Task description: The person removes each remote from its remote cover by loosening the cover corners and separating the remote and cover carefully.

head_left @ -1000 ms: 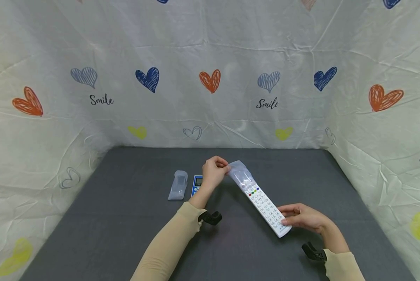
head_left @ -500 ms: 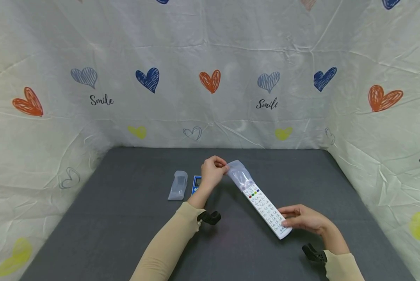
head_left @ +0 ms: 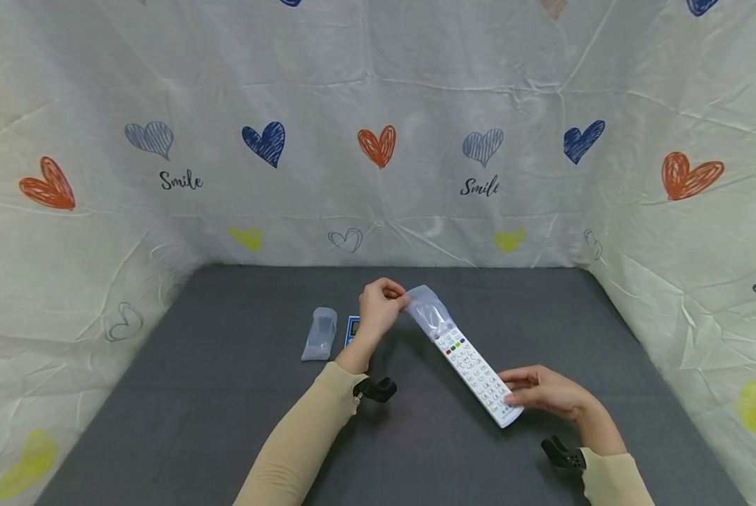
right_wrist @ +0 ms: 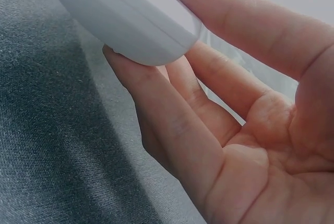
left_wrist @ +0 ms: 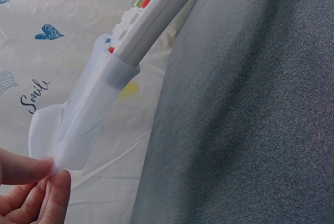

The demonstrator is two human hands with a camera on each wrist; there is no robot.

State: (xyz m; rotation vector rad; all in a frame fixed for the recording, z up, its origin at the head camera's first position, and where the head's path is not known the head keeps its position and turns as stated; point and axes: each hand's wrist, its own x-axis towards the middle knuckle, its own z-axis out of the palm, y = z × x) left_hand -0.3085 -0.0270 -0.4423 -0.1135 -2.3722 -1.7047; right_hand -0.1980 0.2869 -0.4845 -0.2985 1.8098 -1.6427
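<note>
A white remote control with colored buttons is held slantwise over the dark table. Its far end is inside a translucent plastic sleeve, which covers only that end. My left hand pinches the sleeve's outer corner between thumb and fingers; the left wrist view shows the sleeve around the remote's tip. Near the remote's lower end, my right hand grips it, thumb on top and fingers beneath. In the right wrist view the remote's rounded end lies on the fingers.
A second translucent sleeve lies on the dark table left of my left hand. Beside it is a blue device with a small screen, partly hidden by the left hand and wrist. A white curtain with printed hearts encloses the back and sides.
The left hand and sleeve have shifted slightly to the left. More of the blue device is covered by the left wrist. The right hand keeps its hold on the remote.
</note>
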